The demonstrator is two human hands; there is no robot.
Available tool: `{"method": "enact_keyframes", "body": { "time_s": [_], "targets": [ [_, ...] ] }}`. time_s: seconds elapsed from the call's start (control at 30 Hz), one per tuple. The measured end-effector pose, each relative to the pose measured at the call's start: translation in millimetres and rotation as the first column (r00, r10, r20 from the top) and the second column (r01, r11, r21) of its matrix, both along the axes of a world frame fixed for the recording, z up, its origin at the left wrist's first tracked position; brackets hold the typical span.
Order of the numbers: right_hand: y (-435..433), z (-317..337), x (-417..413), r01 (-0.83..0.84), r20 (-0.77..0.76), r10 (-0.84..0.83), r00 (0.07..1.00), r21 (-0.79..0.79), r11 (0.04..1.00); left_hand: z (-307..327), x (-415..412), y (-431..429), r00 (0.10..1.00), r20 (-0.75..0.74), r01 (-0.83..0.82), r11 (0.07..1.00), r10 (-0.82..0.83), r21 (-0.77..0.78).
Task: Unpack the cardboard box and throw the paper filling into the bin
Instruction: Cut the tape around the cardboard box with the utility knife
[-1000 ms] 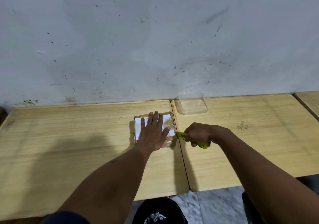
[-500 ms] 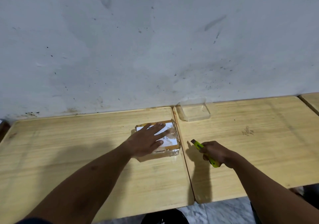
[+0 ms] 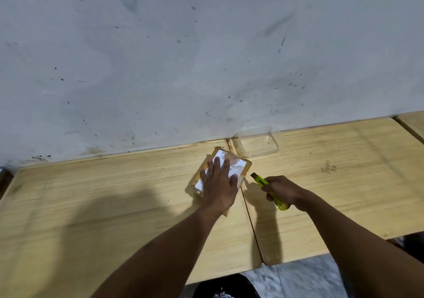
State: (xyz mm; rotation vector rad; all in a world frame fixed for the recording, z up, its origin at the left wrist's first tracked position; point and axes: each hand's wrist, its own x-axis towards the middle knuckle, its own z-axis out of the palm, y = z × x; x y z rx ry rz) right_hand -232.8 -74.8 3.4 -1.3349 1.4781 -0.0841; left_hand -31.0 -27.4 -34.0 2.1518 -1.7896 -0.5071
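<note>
A small cardboard box [image 3: 238,163], taped over and bearing a white label, lies turned at an angle on the left wooden table, close to the seam between two tables. My left hand [image 3: 219,186] presses flat on its top, fingers spread. My right hand [image 3: 283,191] is closed around a yellow-green utility knife [image 3: 260,180], whose tip points at the box's right side, a short gap away. No paper filling shows.
A clear plastic container [image 3: 258,145] stands by the grey wall behind the box. Two wooden tables [image 3: 114,194] meet at a seam beside the box; a third begins at far right. Below the front edge a black bin [image 3: 226,286] peeks out over tiled floor.
The box has been rotated under my left hand so it now lies diagonally. My right hand drew back with the knife, then came back toward the box's right side.
</note>
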Motion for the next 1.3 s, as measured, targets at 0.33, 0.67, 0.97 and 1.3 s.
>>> {"method": "enact_keyframes", "body": {
  "time_s": [0.33, 0.67, 0.97, 1.3],
  "targets": [
    [9, 5, 3, -0.011, 0.044, 0.012, 0.999, -0.016, 1.000, 0, 58, 5, 0.857, 0.215, 0.493, 0.866, -0.468, -0.079],
    [10, 13, 19, 0.011, 0.164, 0.002, 0.987, -0.080, 0.997, -4, 24, 25, 0.997, 0.068, -0.023, 0.998, 0.027, -0.053],
    [10, 19, 44, -0.079, 0.153, 0.095, 0.984, -0.104, 0.991, -8, 40, 10, 0.985, 0.119, 0.129, 0.990, -0.121, -0.059],
    [2, 18, 52, -0.075, 0.199, 0.087, 0.976, -0.069, 0.995, -14, 42, 4, 0.984, 0.102, 0.154, 0.987, -0.148, -0.045]
  ]
}}
